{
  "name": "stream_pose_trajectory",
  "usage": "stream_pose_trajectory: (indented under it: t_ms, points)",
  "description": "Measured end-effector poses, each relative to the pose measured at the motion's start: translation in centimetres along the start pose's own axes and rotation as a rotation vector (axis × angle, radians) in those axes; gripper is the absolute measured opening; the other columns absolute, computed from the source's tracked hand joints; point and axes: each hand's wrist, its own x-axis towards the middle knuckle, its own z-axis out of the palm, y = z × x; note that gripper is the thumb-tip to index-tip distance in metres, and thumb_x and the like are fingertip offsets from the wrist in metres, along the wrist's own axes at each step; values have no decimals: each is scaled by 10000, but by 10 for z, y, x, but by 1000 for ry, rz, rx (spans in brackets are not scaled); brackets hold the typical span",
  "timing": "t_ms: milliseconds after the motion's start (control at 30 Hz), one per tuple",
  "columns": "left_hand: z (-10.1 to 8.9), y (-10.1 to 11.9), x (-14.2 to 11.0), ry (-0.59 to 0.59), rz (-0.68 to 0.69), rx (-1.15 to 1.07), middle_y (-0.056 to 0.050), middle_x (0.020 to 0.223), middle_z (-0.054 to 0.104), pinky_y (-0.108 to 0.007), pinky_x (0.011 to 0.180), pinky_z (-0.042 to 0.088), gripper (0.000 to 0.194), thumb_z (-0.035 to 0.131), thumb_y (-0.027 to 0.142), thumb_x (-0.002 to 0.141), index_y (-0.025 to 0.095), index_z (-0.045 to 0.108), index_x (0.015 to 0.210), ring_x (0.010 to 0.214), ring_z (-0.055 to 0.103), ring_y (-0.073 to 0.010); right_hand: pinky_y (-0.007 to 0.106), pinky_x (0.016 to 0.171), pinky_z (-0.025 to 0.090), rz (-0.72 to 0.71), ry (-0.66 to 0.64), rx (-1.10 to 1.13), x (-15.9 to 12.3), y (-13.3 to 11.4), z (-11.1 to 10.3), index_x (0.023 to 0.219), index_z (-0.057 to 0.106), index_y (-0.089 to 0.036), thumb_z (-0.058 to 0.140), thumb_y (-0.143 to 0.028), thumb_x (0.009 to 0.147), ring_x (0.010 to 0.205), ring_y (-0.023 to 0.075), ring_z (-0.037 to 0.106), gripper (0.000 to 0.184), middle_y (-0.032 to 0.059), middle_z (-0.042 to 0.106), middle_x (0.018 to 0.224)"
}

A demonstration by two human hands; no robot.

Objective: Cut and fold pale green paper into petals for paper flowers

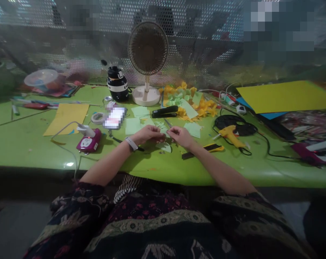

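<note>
Now, left hand (150,133): near mid-bench, fingers closed in a pinch; on what, we cannot tell.
Right hand (181,136): also pinched, just beside our left, apart from it; its hold is too small to make out.
Green piece (166,147): on the bench (141,172), between our hands and the front edge.
Green squares (133,126): beyond our left hand.
Stapler (165,112): beyond both hands.
Cutter (214,147): by our right forearm.
Glue gun (230,135): farther right.
Phone (115,118): left of our hands.
Purple socket (89,141): toward the left front corner.
Fan (148,48), flask (117,85): near the back edge.
Yellow card (284,97): toward the back right corner.
</note>
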Motion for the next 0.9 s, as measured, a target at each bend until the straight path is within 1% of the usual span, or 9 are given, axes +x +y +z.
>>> stream_pose_trajectory:
  t_ms: [67, 133, 200, 300, 433, 600, 667, 767, 900]
  points:
    - [2, -3, 0, -28, -41, -34, -103, 772, 771, -217, 642, 570, 222, 846, 181, 772, 89, 644, 762, 666, 726, -114, 254, 463, 403, 37, -16, -4, -1, -2, -3, 780, 619, -176, 709, -607, 790, 500, 121, 521, 441, -11, 599, 608]
    - [4, -6, 0, -11, -39, -73, -89, 743, 765, -211, 620, 570, 248, 855, 218, 767, 92, 641, 775, 650, 726, -119, 258, 469, 399, 45, -34, 4, -2, -4, -5, 772, 615, -178, 713, -619, 765, 493, 120, 510, 451, -19, 585, 592]
    - [6, -7, 0, 22, -46, -98, -80, 711, 757, -216, 614, 576, 277, 863, 235, 759, 102, 621, 761, 652, 735, -134, 259, 481, 397, 42, -58, 8, -2, -6, -6, 761, 613, -181, 705, -602, 759, 496, 118, 509, 431, -21, 583, 591]
    - [7, -7, 1, 34, -51, -149, -74, 734, 761, -197, 594, 569, 285, 875, 246, 750, 99, 634, 790, 631, 726, -118, 256, 482, 376, 39, -99, 13, -1, -9, -4, 731, 598, -190, 676, -559, 773, 489, 111, 487, 379, -25, 576, 588]
    - [3, -9, 3, 45, -47, -158, -65, 696, 743, -185, 552, 548, 307, 883, 259, 743, 107, 617, 769, 613, 719, -120, 256, 477, 351, 26, -86, 8, -1, -11, 2, 701, 585, -202, 665, -529, 780, 495, 113, 465, 346, -27, 563, 583]
    - [2, -14, 0, 41, 23, -110, -30, 656, 720, -188, 548, 537, 373, 894, 365, 718, 118, 625, 795, 570, 685, -101, 264, 486, 386, 76, -118, 36, -10, -16, 8, 719, 588, -212, 651, -482, 813, 520, 128, 493, 293, -17, 581, 615]
    - [4, -15, -2, 52, 18, -90, -15, 634, 708, -188, 547, 533, 396, 898, 403, 703, 126, 633, 801, 564, 680, -101, 269, 496, 412, 102, -137, 58, -15, -17, 10, 741, 581, -221, 648, -477, 836, 538, 137, 512, 282, -14, 588, 629]
    - [7, -16, -4, 78, 22, -58, -9, 640, 713, -198, 571, 544, 418, 916, 412, 666, 126, 653, 818, 555, 673, -96, 275, 503, 431, 117, -153, 77, -21, -15, 11, 751, 566, -226, 650, -504, 852, 553, 144, 525, 307, -12, 582, 646]
    - [6, -16, -5, 52, 17, -83, -24, 656, 724, -208, 579, 541, 399, 903, 407, 689, 121, 665, 834, 555, 667, -96, 276, 491, 428, 119, -162, 78, -22, -10, 7, 744, 555, -228, 656, -531, 852, 553, 145, 518, 337, -5, 578, 663]
